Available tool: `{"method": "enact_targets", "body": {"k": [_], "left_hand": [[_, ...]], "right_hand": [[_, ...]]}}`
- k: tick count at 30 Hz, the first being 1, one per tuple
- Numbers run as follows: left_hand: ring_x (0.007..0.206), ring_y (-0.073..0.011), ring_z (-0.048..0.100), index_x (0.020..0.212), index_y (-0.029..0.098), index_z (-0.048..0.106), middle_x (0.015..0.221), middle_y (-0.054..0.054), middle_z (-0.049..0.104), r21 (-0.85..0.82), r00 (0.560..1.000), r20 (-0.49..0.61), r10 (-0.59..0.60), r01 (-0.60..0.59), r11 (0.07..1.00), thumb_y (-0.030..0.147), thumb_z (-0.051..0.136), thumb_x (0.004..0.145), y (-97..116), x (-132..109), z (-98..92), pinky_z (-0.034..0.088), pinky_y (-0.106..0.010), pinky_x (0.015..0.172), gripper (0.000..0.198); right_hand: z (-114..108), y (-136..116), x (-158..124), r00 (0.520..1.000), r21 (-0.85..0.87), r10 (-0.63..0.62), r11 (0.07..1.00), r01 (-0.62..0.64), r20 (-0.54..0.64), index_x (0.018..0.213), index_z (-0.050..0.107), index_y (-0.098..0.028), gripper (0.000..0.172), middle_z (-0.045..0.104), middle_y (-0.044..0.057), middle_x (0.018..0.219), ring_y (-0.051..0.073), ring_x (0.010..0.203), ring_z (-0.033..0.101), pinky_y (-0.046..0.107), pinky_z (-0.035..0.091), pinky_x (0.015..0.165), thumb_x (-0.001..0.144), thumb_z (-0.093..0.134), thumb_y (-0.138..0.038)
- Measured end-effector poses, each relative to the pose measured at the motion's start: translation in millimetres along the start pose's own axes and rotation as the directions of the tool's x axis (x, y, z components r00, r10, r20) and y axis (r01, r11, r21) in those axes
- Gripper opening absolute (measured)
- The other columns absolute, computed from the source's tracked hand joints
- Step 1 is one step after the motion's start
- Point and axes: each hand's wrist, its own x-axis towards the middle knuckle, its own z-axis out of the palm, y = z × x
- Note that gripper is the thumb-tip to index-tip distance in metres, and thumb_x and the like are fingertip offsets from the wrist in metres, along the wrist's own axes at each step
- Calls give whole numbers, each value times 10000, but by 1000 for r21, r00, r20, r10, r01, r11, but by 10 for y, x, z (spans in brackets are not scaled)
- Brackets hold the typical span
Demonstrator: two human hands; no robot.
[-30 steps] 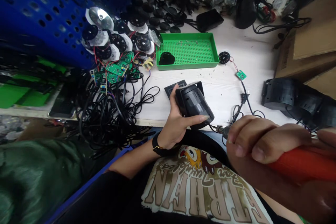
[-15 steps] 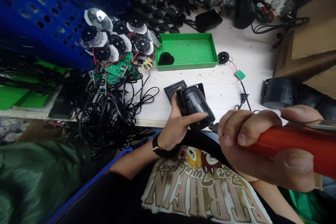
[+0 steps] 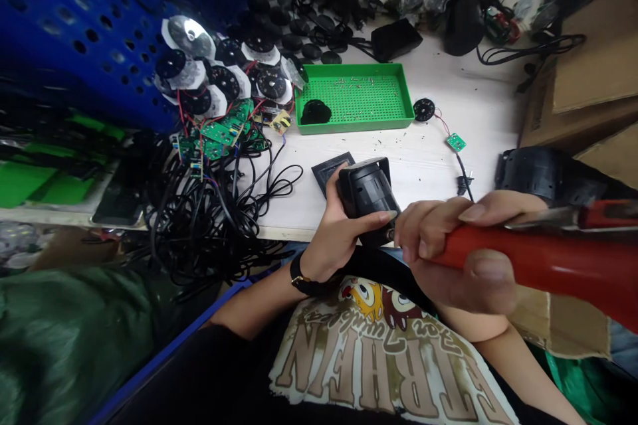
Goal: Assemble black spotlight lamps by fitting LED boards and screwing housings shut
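A white worktable (image 3: 448, 166) carries a flat green perforated plastic tray (image 3: 355, 125) near its middle. A long red-handled power screwdriver (image 3: 548, 265) sits in the tightly closed right hand (image 3: 458, 252), its tip hidden behind the fingers. At the table's near edge, the left hand (image 3: 333, 239) curls around a black cylindrical plastic housing (image 3: 369, 196).
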Motion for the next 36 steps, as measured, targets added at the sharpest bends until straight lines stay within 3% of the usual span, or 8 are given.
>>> {"method": "enact_targets", "body": {"k": [3,7,14,19,24,28,32,36], "left_hand": [[980,-188,637,1318,258,408,1092,-1,647,-9,999,21,-40,40,999,150,908,597,-6,39,-12,503,-349,910,884],[927,-187,646,1269,247,433,1036,5,657,-11,995,69,-72,73,997,157,907,582,20,66,-6,496,-349,879,841],[918,-201,662,1324,237,392,1028,3,661,-20,993,75,-94,95,995,144,876,588,56,57,28,495,-364,886,886],[893,-199,659,1332,251,401,1008,2,673,20,983,146,-113,112,994,172,894,633,77,31,4,492,-352,852,859],[993,-213,651,1325,268,428,1091,-8,670,60,969,188,-158,150,987,130,933,578,59,11,-65,500,-360,910,913],[1110,-223,619,1319,275,446,1180,-16,633,91,955,231,-185,169,982,122,937,594,39,-40,-61,489,-383,997,889],[1198,-246,581,1299,280,474,1213,-17,613,122,945,274,-178,149,981,124,929,616,48,-65,-27,445,-409,1066,835],[1107,-237,590,1155,248,523,1083,-1,616,162,932,304,-198,154,975,124,923,618,65,-42,-25,458,-387,997,680]], "right_hand": [[12,117,58,979,39,-202,978,203,-38,1069,615,-354,172,503,-101,557,115,385,485,273,460,397,910,682,-364],[27,127,83,987,2,-159,987,159,5,1085,595,-363,182,484,-99,527,135,382,487,303,475,424,922,662,-409],[105,324,156,974,18,-224,974,224,-22,1103,575,-406,170,407,-129,466,122,281,334,279,369,340,947,597,-468],[90,151,188,976,32,-212,976,214,-45,1191,610,-367,280,416,-126,492,100,275,363,253,387,316,918,608,-430],[46,-58,313,943,-1,-270,961,275,-194,1138,653,-343,259,352,-112,516,99,309,364,263,413,340,913,606,-464],[65,-4,393,902,-26,-326,943,332,-284,1058,658,-345,183,372,-97,530,106,330,393,265,415,357,911,589,-429],[42,209,375,921,24,-341,936,351,-187,1045,591,-352,157,403,-108,525,107,323,389,265,392,359,914,628,-431],[-32,395,346,942,-5,-324,946,324,-85,1042,513,-389,200,428,-122,525,111,332,386,272,396,384,923,633,-498]]}}
